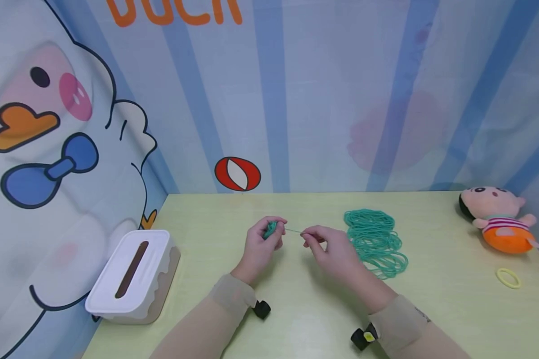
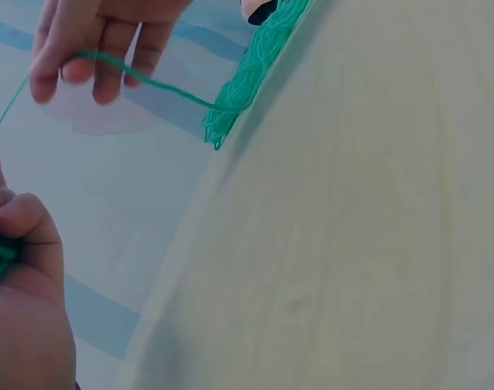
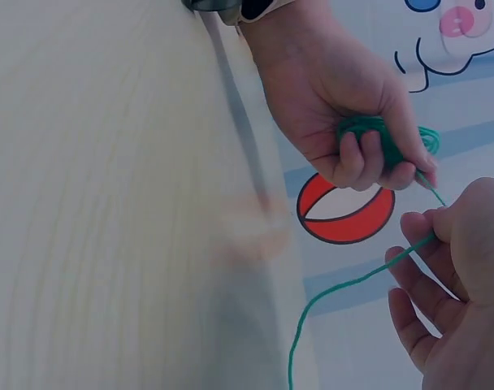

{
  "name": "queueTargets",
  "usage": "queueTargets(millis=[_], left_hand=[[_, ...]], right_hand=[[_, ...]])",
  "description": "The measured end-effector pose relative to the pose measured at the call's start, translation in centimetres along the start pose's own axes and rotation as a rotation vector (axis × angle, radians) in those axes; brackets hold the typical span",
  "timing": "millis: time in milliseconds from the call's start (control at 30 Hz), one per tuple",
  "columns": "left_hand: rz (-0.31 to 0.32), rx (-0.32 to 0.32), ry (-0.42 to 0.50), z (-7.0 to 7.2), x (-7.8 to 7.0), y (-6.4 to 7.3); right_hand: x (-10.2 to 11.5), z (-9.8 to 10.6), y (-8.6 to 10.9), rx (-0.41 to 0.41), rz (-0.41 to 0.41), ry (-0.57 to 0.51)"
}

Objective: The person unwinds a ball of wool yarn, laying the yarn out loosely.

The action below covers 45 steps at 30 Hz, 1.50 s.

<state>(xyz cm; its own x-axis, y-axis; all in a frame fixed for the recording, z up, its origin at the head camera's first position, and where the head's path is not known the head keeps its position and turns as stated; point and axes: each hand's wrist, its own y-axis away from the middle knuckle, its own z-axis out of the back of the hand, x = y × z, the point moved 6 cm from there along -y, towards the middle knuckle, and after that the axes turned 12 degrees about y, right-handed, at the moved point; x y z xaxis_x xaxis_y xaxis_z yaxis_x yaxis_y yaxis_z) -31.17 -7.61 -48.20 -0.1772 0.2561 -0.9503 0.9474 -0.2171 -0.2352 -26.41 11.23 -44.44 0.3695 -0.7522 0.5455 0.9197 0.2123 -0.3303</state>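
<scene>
My left hand point(image 1: 259, 245) grips a small bundle of green yarn point(image 3: 381, 138), its fingers curled round it and the thumb over the strand. To its right, my right hand point(image 1: 334, 249) pinches the yarn strand point(image 3: 344, 284) between thumb and forefinger. A short taut length of strand spans the gap between the hands. From the right hand the strand runs on to a loose pile of green yarn loops point(image 1: 373, 239) on the table, as the left wrist view shows. The right forearm hides part of the pile's lower left side.
A white lidded box point(image 1: 136, 274) with a brown slot stands at the left of the table point(image 1: 278, 319). A plush doll point(image 1: 498, 219) lies at the far right, with a yellow ring point(image 1: 508, 278) in front of it. A printed curtain point(image 1: 314, 99) hangs behind the table.
</scene>
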Motion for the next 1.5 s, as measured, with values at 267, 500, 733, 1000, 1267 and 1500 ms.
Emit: queueTargets(millis=[267, 500, 733, 1000, 1267, 1500], left_hand=[[0.006, -0.028, 0.039, 0.3, 0.3, -0.3], [-0.019, -0.084, 0.006, 0.9, 0.4, -0.1], [-0.017, -0.151, -0.052, 1.5, 0.3, 0.0], [-0.09, -0.135, -0.103, 1.3, -0.1, -0.1], [-0.031, -0.03, -0.025, 0.4, 0.1, -0.2], [0.017, -0.064, -0.1, 0.6, 0.3, -0.2]], right_hand=[[-0.8, 4.0, 2.0, -0.142, 0.106, -0.018], [-2.9, 6.5, 3.7, -0.22, 0.136, -0.01], [-5.0, 7.9, 4.8, -0.191, 0.072, 0.001], [-6.8, 9.8, 5.5, -0.213, 0.03, 0.026], [-7.7, 10.6, 6.0, -0.244, 0.017, 0.052], [-8.2, 11.0, 6.4, -0.232, -0.012, 0.07]])
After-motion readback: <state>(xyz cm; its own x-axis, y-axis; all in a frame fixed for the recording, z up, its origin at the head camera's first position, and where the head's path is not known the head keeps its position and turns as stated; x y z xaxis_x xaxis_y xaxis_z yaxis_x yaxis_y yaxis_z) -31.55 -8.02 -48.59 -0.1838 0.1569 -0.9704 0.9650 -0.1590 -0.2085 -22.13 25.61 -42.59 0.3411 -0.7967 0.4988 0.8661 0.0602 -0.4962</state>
